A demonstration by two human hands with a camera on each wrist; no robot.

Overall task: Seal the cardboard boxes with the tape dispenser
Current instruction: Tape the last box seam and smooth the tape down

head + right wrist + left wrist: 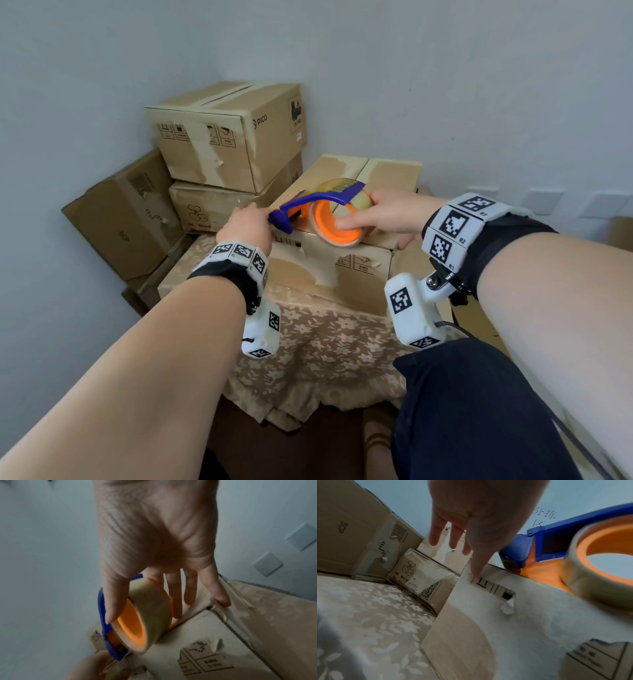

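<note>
Head view: tape dispenser (329,212), light rigid plastic, is resting on the cardboard box (346,274) near its front edge. Right hand (390,214) is pinching the roll, thumb in core. Left hand (246,226), fingers extended, is touching the blade end; roll sides probably offer the surest hold.

Tape dispenser (318,202) blue, orange core; boxes (233,133) brown; tablecloth (318,346) beige, white floral pattern.
</note>
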